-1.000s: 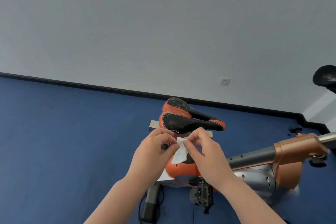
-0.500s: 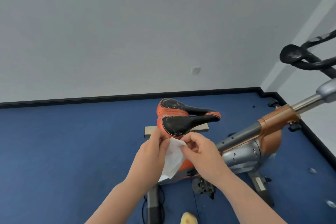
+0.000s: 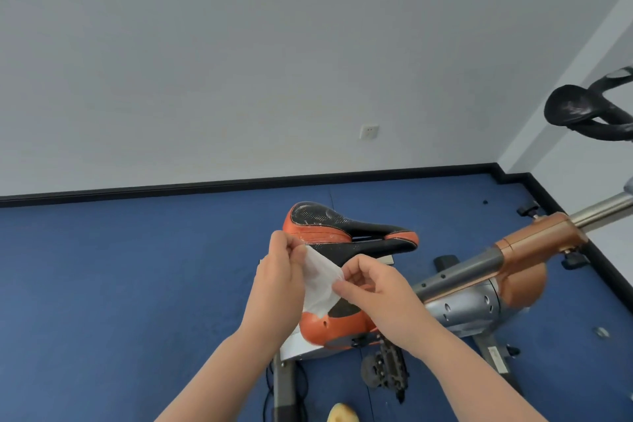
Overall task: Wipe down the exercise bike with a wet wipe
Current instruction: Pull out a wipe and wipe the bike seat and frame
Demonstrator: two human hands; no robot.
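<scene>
Hands: we hold both up in front of the saddle, the wipe stretched between them.
Left hand (image 3: 279,279): we pinch the wet wipe's upper corner, fingers curled.
Right hand (image 3: 375,288): we pinch its right edge with thumb and fingertips.
Wet wipe (image 3: 320,283): white, partly unfolded, hanging just in front of the saddle (image 3: 346,233).
Exercise bike (image 3: 479,288): orange and grey, on blue floor (image 3: 120,284); handlebar (image 3: 589,110) at far right.
Wall (image 3: 239,62): grey, with socket (image 3: 369,131).

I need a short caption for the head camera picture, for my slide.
Both hands, left hand and right hand, pinch a white wet wipe open in front of the exercise bike's saddle.
</scene>
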